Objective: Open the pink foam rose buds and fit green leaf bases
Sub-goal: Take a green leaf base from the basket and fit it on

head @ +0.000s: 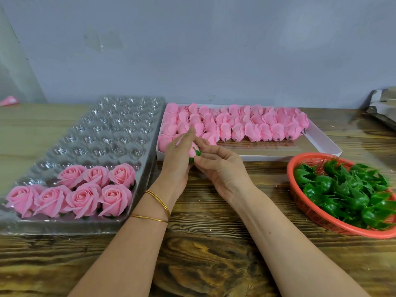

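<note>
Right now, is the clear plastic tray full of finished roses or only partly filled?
Partly filled: seven opened roses sit at the near end of the tray; the cups behind them are empty.

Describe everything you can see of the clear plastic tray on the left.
The clear plastic tray is a glossy, see-through moulded sheet with rows of round cups. It lies flat on the wooden table, just left of the white box. Seven opened pink roses sit upright in its nearest cups, four in the front row and three behind. The cups farther back hold nothing.
</note>
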Action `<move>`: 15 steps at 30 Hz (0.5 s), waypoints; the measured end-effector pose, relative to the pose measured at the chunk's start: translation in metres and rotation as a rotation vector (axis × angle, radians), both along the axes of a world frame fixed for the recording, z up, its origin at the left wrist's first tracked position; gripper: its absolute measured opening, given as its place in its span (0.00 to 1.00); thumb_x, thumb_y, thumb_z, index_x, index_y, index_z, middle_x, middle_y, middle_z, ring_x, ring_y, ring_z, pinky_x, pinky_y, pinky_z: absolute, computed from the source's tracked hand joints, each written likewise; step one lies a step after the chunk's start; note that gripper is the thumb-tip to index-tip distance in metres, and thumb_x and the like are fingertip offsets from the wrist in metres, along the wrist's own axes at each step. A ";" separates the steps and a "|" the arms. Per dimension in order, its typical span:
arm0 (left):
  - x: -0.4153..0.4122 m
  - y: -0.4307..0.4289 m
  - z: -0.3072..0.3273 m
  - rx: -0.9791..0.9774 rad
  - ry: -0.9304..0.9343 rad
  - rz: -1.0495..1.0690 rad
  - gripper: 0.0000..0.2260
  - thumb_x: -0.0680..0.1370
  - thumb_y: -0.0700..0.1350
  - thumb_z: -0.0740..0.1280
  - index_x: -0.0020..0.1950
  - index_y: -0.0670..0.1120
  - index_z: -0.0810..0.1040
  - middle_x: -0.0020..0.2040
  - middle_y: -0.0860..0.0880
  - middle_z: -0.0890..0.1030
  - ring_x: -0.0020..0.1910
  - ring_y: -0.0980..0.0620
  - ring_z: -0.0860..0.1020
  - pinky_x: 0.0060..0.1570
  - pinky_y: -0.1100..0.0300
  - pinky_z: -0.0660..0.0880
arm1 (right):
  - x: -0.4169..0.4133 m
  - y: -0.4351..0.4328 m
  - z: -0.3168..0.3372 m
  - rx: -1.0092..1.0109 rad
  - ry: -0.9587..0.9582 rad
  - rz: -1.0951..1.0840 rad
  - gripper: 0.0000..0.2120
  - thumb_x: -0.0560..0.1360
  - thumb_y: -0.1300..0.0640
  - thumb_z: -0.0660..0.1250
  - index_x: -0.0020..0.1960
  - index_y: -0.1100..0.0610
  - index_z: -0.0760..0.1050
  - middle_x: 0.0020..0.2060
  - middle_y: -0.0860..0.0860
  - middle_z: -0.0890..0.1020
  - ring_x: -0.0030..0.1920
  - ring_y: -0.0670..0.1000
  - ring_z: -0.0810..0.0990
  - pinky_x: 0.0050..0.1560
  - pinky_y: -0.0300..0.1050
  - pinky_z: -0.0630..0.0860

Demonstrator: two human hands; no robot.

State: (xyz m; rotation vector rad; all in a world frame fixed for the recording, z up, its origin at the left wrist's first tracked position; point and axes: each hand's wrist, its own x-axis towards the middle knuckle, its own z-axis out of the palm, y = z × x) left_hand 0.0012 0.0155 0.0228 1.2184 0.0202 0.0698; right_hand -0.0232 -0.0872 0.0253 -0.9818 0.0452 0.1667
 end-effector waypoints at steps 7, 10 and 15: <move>0.000 -0.001 0.001 -0.048 -0.005 -0.003 0.23 0.82 0.49 0.61 0.26 0.46 0.72 0.36 0.48 0.81 0.39 0.52 0.79 0.44 0.58 0.75 | 0.001 -0.001 0.001 0.099 0.103 0.145 0.08 0.74 0.76 0.62 0.47 0.68 0.79 0.40 0.58 0.85 0.42 0.50 0.85 0.48 0.39 0.82; 0.001 -0.002 0.000 -0.090 0.011 0.011 0.22 0.81 0.49 0.62 0.27 0.45 0.71 0.36 0.47 0.80 0.39 0.52 0.79 0.43 0.57 0.76 | -0.001 -0.002 0.003 0.105 0.166 0.190 0.12 0.76 0.71 0.63 0.39 0.63 0.83 0.39 0.56 0.84 0.40 0.49 0.84 0.51 0.41 0.82; 0.000 0.000 -0.002 -0.058 0.009 0.003 0.21 0.81 0.50 0.62 0.29 0.45 0.75 0.38 0.44 0.80 0.40 0.51 0.79 0.44 0.57 0.77 | 0.000 -0.004 0.004 0.135 0.254 0.184 0.05 0.78 0.67 0.63 0.47 0.63 0.78 0.38 0.58 0.83 0.37 0.52 0.83 0.44 0.43 0.83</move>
